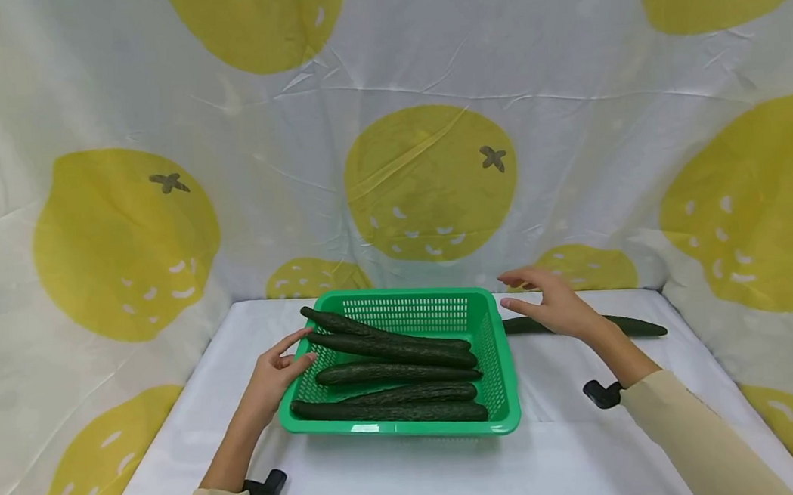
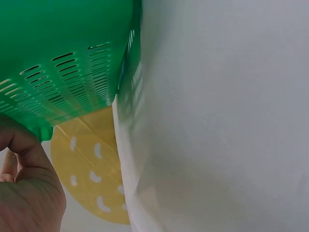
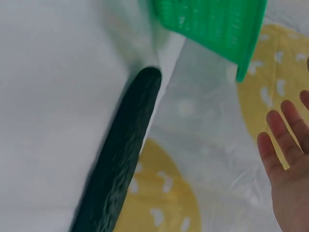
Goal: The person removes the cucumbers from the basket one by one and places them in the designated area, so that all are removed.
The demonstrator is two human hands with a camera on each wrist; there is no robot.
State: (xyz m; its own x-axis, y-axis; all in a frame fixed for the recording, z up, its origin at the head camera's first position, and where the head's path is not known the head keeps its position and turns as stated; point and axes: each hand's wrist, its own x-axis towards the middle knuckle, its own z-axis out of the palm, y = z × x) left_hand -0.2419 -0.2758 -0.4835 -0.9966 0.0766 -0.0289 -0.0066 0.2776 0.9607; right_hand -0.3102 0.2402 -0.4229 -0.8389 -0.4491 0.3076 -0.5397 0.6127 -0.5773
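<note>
A green plastic basket (image 1: 407, 428) with slotted walls stands on the white-covered table, holding several long dark green cucumbers (image 1: 397, 372). My left hand (image 1: 278, 372) grips the basket's left rim, its thumb and index finger at the edge close to the end of a cucumber. In the left wrist view, the left hand (image 2: 31, 188) shows bent fingers against the rim. To the right of the basket, my right hand (image 1: 553, 302) is held apart from the rim with fingers extended and nothing in them. Beneath it lies a loose cucumber (image 1: 636, 327), partly hidden by the hand.
White cloth covers the table (image 1: 451, 479). Behind and at both sides hangs a white curtain (image 1: 284, 194) printed with yellow lemons, reaching down to the table's back edge. Black wrist devices (image 1: 268, 486) sit at both wrists.
</note>
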